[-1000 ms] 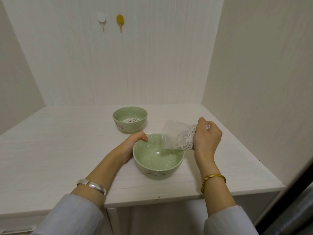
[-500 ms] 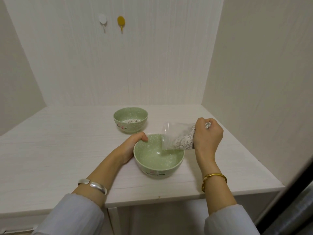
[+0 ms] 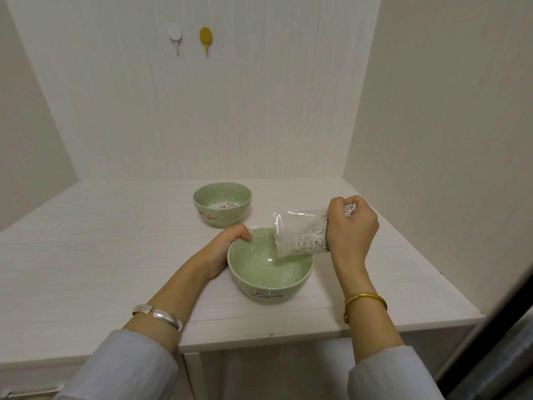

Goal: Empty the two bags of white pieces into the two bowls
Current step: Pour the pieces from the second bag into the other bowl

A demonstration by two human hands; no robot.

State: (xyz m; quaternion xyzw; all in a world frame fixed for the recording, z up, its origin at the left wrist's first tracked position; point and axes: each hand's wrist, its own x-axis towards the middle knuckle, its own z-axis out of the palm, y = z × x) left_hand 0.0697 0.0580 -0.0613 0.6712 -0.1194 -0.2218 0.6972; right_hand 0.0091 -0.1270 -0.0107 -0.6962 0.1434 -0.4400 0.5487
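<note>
Left hand was clamped on the near bowl's left rim, holding it steady near the table's front edge. Right hand was fisted round the bag, mouth over the bowl. I'd tip it steeper and shake gently so pieces don't jump out. Far bowl already had its share. Pale walls, two hooks up top.

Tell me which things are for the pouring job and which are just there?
For the job:
near bowl, empty
far bowl, holding white pieces
bag of white pieces
left hand
right hand

Just there:
white hook
yellow hook
</note>
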